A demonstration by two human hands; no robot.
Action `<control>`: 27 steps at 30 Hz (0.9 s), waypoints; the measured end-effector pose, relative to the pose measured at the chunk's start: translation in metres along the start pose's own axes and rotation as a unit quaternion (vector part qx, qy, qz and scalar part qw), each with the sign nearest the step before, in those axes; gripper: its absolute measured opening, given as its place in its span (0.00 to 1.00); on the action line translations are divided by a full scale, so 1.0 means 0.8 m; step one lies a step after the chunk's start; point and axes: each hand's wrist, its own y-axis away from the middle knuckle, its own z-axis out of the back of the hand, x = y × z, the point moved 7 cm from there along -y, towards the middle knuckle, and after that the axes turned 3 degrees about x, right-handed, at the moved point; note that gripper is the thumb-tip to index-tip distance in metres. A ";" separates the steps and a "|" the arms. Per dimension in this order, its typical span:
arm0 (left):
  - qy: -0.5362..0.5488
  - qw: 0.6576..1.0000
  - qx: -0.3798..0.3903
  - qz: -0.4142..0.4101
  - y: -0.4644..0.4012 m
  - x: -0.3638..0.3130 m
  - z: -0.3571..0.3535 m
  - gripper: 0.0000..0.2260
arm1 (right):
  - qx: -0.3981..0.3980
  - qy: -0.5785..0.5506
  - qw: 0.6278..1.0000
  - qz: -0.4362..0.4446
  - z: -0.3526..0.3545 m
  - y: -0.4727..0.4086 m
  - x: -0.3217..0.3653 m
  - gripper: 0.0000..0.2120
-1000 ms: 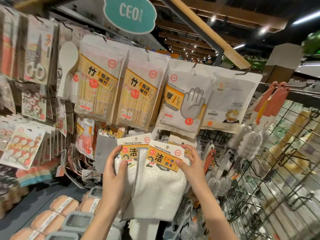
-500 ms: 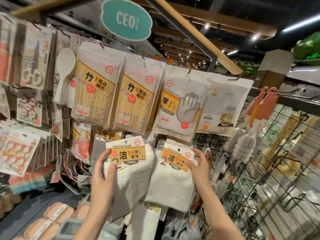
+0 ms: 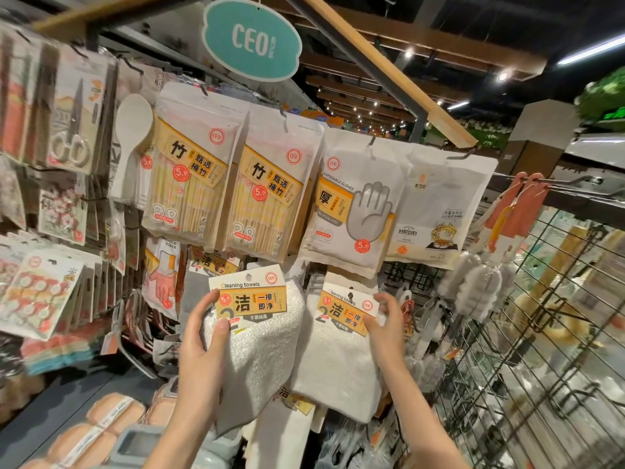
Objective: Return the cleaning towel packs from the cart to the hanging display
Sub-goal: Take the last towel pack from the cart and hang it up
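Shop aisle under dark ceiling beams, crowded hanging display (image 3: pixel 338 292) ahead, wire rack (image 3: pixel 541 350) to the right. Left hand (image 3: pixel 203 336) raised, forearm rising from below, thumb pressed on the card header and fingers behind, clasping the left towel pack (image 3: pixel 260 340); pack upright, long axis near vertical, header up with hang hole at top, lower corner swung slightly leftward. Right hand (image 3: pixel 385 328) lifted likewise, thumb and fingertips pinching the header edge of the right towel pack (image 3: pixel 338 360); header tilted clockwise, towel body hanging straight down; hook hidden, so cannot tell whether hung. Both just beside each other, below the chopstick packs (image 3: pixel 233 184) and glove pack (image 3: pixel 355 204); teal sign (image 3: pixel 252 38) overhead.
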 end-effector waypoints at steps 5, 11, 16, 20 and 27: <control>0.003 1.000 0.001 -0.001 -0.001 0.001 -0.001 0.18 | -0.008 0.085 0.996 -0.015 -0.008 -0.015 -0.005 0.15; 0.004 1.000 -0.003 -0.002 -0.006 0.002 -0.002 0.19 | -0.016 0.140 0.989 -0.042 -0.020 -0.028 -0.009 0.15; 0.002 1.000 -0.006 -0.002 -0.010 0.005 0.000 0.18 | -0.038 0.177 0.982 -0.047 -0.026 -0.039 -0.011 0.16; 0.003 1.000 -0.006 0.001 -0.012 0.006 0.003 0.18 | -0.054 0.194 0.978 -0.058 -0.028 -0.048 -0.008 0.19; 0.004 1.000 -0.003 0.004 -0.006 0.005 0.005 0.19 | -0.057 0.212 0.974 -0.059 -0.029 -0.051 -0.007 0.20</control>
